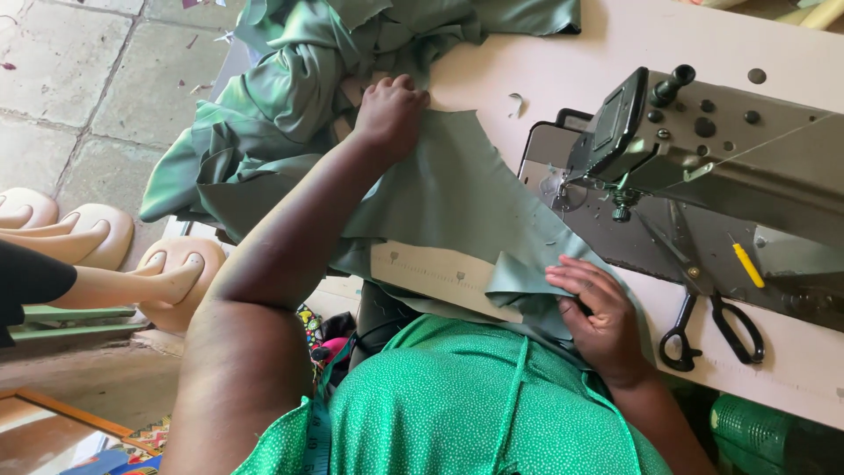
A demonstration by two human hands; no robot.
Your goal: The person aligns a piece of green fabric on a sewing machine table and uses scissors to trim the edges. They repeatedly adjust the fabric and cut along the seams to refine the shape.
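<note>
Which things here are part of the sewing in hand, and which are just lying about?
In use:
- flat piece of grey-green fabric, under the left hand and right hand
- grey sewing machine
- pale wooden sewing table
- bunched heap of shiny green cloth

Lying about:
- black-handled scissors
- yellow pen-like stick
- beige mannequin forms on the floor

sewing machine point(703, 167): body cut off by the frame edge at 3 o'clock.
needle: too small to tell.
left hand point(391, 110): fingertips hidden, curled into green fabric point(457, 193).
scissors point(712, 317): blade tips hidden against the machine bed.
mannequin forms point(97, 246): cut off at 9 o'clock.
</note>
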